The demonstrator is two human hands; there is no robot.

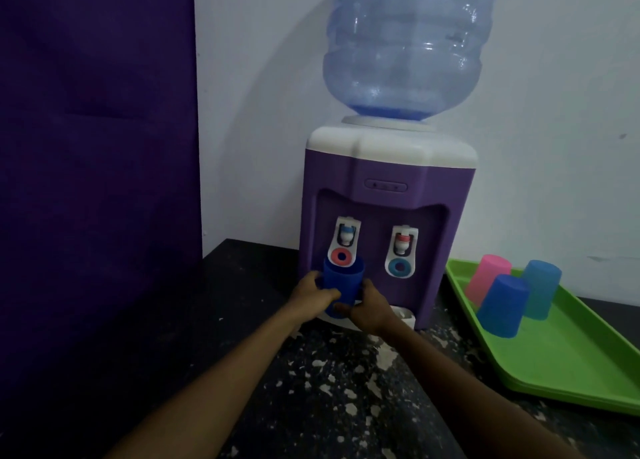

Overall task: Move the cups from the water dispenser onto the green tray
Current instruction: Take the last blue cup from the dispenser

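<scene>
A dark blue cup (pixel 343 280) stands upright under the left tap of the purple and white water dispenser (pixel 388 181). My left hand (pixel 313 294) wraps its left side and my right hand (pixel 370 306) wraps its right side and lower part. The cup's base is hidden behind my fingers. On the green tray (pixel 571 361) to the right stand three cups upside down: a pink cup (pixel 486 276), a blue cup (pixel 504 306) and a teal cup (pixel 540 289).
A large clear water bottle (pixel 401 46) sits on top of the dispenser. The dispenser's white drip tray (pixel 407 316) shows beside my right hand. A purple panel (pixel 97 147) stands at the left. The dark speckled counter (pixel 346 389) stretches toward me.
</scene>
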